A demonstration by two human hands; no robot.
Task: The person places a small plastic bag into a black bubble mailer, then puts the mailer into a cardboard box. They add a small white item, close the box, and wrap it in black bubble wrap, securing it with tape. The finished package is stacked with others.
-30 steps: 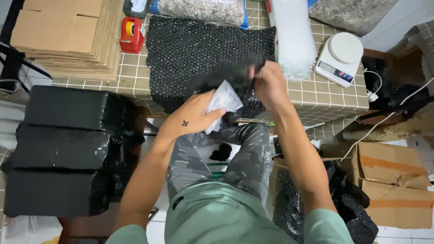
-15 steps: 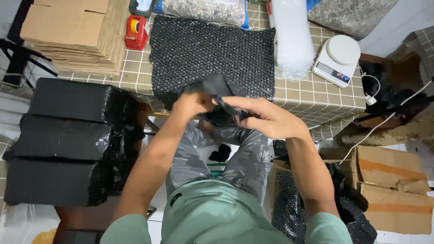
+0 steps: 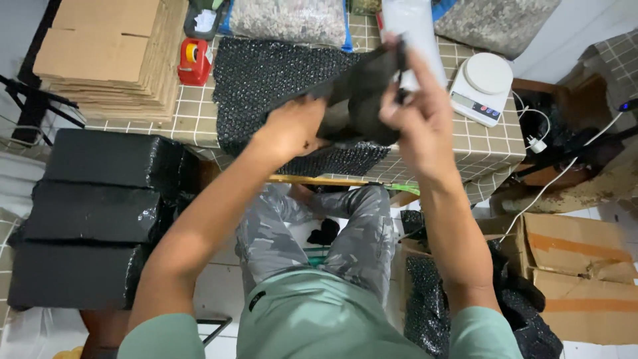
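I hold a black bag (image 3: pixel 362 93) up in front of me with both hands. My left hand (image 3: pixel 292 126) grips its lower left side. My right hand (image 3: pixel 415 110) grips its right edge, fingers curled around the top corner. Under the bag, a sheet of black bubble wrap (image 3: pixel 266 80) lies spread on the tiled table (image 3: pixel 488 149).
A stack of flat cardboard (image 3: pixel 106 60) and a red tape dispenser (image 3: pixel 193 61) sit at the table's left. A white kitchen scale (image 3: pixel 482 90) stands at the right. Black wrapped parcels (image 3: pixel 86 213) are piled left of my knees. Cardboard boxes (image 3: pixel 578 266) lie at right on the floor.
Both hands have lifted the black bag up and away from my lap, over the bubble wrap. The white packet seen a second ago is out of sight.
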